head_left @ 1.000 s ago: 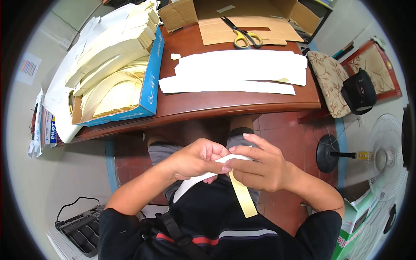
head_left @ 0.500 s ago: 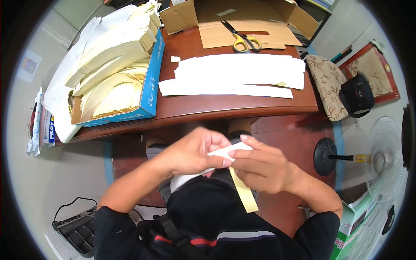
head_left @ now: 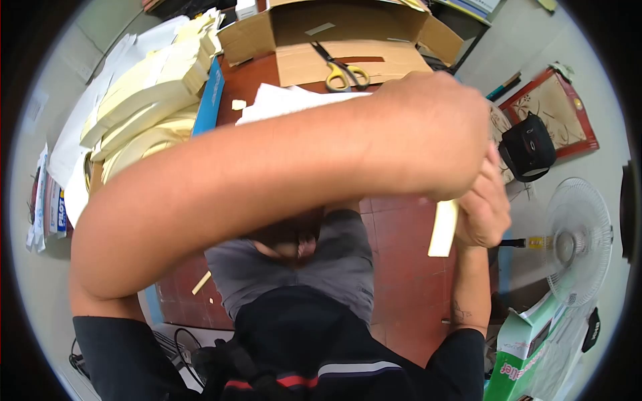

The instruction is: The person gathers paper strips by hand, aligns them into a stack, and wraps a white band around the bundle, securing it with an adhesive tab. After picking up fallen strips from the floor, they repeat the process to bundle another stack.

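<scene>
My left arm stretches across the view, and my left hand [head_left: 431,127] is raised at the right, its fingers hidden behind its back. Just below and beside it, my right hand [head_left: 483,207] has bent fingers, and what they hold is hidden. A pale yellow strip [head_left: 443,228] hangs down between the two hands; which hand grips it cannot be seen. Behind my left forearm, white paper sheets [head_left: 274,100] lie on the desk, mostly covered.
Yellow-handled scissors [head_left: 340,72] lie by an open cardboard box [head_left: 348,57]. A blue box [head_left: 209,99] with stacked cream paper pieces [head_left: 150,80] is at the left. A fan [head_left: 575,242], a black bag [head_left: 528,147] and a green box [head_left: 518,361] are at the right.
Both hands have moved up and right from above my lap, carrying the strip. My left forearm now crosses in front of the desk. The view has shifted slightly.
</scene>
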Demonstrator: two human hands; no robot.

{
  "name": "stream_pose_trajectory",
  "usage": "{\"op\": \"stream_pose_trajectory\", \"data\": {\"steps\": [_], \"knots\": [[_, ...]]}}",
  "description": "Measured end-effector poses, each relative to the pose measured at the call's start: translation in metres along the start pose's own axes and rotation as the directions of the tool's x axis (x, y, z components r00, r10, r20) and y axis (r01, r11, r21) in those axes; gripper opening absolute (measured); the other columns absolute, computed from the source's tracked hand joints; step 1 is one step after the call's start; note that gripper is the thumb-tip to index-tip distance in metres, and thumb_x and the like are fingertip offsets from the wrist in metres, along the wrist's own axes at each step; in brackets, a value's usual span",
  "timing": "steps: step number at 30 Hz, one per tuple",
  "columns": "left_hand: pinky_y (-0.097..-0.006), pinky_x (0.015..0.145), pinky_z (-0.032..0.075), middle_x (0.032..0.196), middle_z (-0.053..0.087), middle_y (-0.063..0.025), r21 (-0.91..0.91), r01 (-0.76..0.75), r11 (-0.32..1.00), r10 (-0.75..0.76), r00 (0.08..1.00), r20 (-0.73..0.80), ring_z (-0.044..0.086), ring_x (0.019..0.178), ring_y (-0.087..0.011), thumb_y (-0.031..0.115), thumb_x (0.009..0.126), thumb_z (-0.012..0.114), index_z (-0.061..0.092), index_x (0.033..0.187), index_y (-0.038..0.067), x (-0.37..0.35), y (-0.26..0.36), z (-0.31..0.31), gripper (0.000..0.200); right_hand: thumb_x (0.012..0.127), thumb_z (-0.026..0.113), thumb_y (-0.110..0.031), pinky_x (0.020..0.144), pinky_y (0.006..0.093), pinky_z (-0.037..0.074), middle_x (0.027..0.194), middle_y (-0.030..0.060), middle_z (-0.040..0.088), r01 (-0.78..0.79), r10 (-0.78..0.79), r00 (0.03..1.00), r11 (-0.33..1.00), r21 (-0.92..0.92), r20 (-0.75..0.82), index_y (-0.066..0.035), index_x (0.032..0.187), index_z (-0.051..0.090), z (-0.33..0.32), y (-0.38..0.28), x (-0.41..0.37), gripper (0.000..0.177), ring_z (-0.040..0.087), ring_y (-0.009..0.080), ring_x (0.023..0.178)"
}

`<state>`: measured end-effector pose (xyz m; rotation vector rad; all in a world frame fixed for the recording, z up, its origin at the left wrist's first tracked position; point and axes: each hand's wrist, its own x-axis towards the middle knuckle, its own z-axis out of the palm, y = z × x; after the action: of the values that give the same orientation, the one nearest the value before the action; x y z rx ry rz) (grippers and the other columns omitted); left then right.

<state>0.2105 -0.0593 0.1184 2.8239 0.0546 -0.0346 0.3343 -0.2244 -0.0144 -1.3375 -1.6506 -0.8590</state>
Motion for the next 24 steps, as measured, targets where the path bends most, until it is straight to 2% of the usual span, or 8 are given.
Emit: {"op": "stream_pose_trajectory", "data": {"steps": [2,4,7,9,11,14,20,24], "knots": [[-0.0400,0.072,0.061,0.088,0.079,-0.0133,0.109,-0.037,0.993,0.034,0.999,0.031,0.078,0.087,-0.0269,0.019,0.077,0.076,0.082,0.096,0.006,0.007,0.002,0.004,0.023,0.082,0.080,0.001,0.110,0.0570,0.053,0.092,0.0108,0.079,-0.018,0.018,1.000,1.000,-0.002,-0.013,-0.003,0.081,0.073,0.011,0.001,-0.012,0.008,0.077,0.0312,0.105],[-0.0396,0.073,0.062,0.086,0.078,-0.0157,0.043,-0.116,0.992,0.116,0.993,0.003,0.078,0.086,-0.0288,0.017,0.077,0.075,0.080,0.092,0.004,0.001,0.001,-0.001,0.020,0.081,0.081,0.001,0.112,0.0544,0.052,0.091,0.0093,0.079,-0.018,0.018,0.996,1.000,-0.003,-0.088,-0.003,0.082,0.074,0.022,-0.004,-0.014,0.008,0.077,0.0297,0.105],[-0.0459,0.074,0.059,0.080,0.073,-0.0218,0.047,-0.166,0.985,0.173,0.956,-0.236,0.075,0.082,-0.0388,0.011,0.080,0.072,0.071,0.090,-0.002,-0.016,-0.014,0.021,0.017,0.080,0.081,0.001,0.113,0.0540,0.051,0.090,0.0081,0.079,-0.052,0.056,0.993,0.998,0.046,-0.106,-0.003,0.082,0.075,0.033,-0.011,-0.010,0.008,0.077,0.0283,0.105],[-0.0546,0.078,0.055,0.084,0.071,-0.0266,-0.003,-0.020,1.000,0.019,0.986,-0.166,0.070,0.084,-0.0469,0.007,0.084,0.070,0.063,0.100,-0.006,-0.012,-0.021,0.034,0.022,0.082,0.079,-0.001,0.112,0.0531,0.051,0.091,0.0072,0.079,-0.056,0.057,0.996,0.998,0.023,-0.068,-0.004,0.082,0.075,0.043,-0.009,-0.019,0.005,0.077,0.0259,0.104],[-0.0558,0.081,0.054,0.085,0.071,-0.0255,-0.052,0.124,0.991,-0.130,0.981,-0.142,0.070,0.085,-0.0473,0.007,0.087,0.070,0.064,0.108,-0.002,-0.008,-0.030,0.063,0.023,0.083,0.077,-0.003,0.111,0.0522,0.052,0.091,0.0073,0.079,-0.035,0.035,0.999,0.999,0.008,0.021,-0.004,0.083,0.075,0.046,-0.005,-0.034,0.003,0.077,0.0258,0.104],[-0.0553,0.080,0.055,0.088,0.072,-0.0240,-0.170,0.131,0.977,-0.166,0.963,-0.210,0.071,0.087,-0.0466,0.007,0.087,0.072,0.066,0.111,0.001,-0.006,-0.038,0.100,0.026,0.082,0.076,-0.003,0.109,0.0512,0.054,0.093,0.0095,0.078,-0.034,0.033,0.996,0.999,0.013,0.077,-0.002,0.084,0.075,0.048,-0.004,-0.052,0.003,0.077,0.0258,0.104],[-0.0501,0.084,0.054,0.104,0.069,-0.0188,-0.057,0.053,0.997,-0.070,0.936,-0.346,0.067,0.097,-0.0424,0.010,0.087,0.076,0.070,0.114,0.002,-0.006,-0.045,0.120,0.029,0.078,0.075,-0.001,0.098,0.0468,0.061,0.090,0.0101,0.075,-0.018,0.016,0.996,1.000,0.025,0.083,0.002,0.084,0.074,0.049,-0.002,-0.053,0.007,0.074,0.0265,0.098],[-0.0486,0.086,0.053,0.102,0.065,-0.0180,-0.079,0.007,0.997,-0.038,0.916,-0.399,0.065,0.098,-0.0412,0.007,0.083,0.078,0.072,0.112,0.002,-0.005,-0.053,0.128,0.030,0.075,0.076,0.001,0.097,0.0465,0.061,0.089,0.0101,0.074,-0.026,0.023,0.996,0.999,0.031,0.087,0.002,0.083,0.073,0.052,-0.004,-0.054,0.009,0.074,0.0264,0.097]]}}
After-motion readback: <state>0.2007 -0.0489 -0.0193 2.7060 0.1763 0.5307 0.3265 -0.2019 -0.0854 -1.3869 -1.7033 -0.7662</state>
